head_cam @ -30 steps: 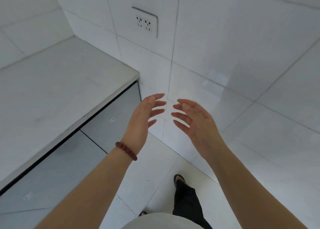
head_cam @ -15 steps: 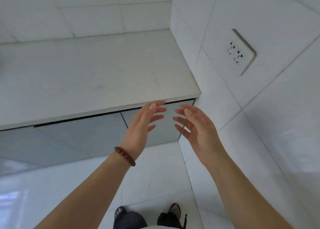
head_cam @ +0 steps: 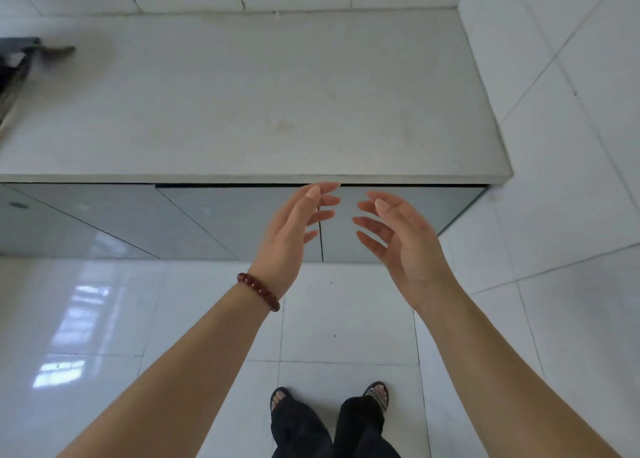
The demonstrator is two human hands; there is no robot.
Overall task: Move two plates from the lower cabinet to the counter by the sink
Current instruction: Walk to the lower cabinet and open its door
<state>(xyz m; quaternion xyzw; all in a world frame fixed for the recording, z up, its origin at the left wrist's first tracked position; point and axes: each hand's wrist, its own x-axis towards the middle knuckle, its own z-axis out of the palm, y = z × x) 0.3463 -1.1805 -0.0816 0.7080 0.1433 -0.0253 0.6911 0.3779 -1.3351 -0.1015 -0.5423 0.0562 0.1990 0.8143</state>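
Observation:
My left hand [head_cam: 294, 232], with a red bead bracelet at the wrist, and my right hand [head_cam: 401, 243] are held up side by side, palms facing each other, fingers spread and empty. Both hover in front of the grey lower cabinet doors [head_cam: 214, 222], which are closed, right at the seam between two doors. The pale stone counter [head_cam: 259, 94] lies above the doors. No plates are in view, and the sink is out of sight.
A dark object [head_cam: 20, 63] sits at the counter's far left edge. White tiled walls close the counter at the back and right [head_cam: 571, 77]. Glossy white floor tiles [head_cam: 104, 319] stretch below, with my feet [head_cam: 329, 398] in sandals.
The view has swung left from the wall corner to face the counter and cabinet doors squarely. Both hands keep the same open pose in front of me.

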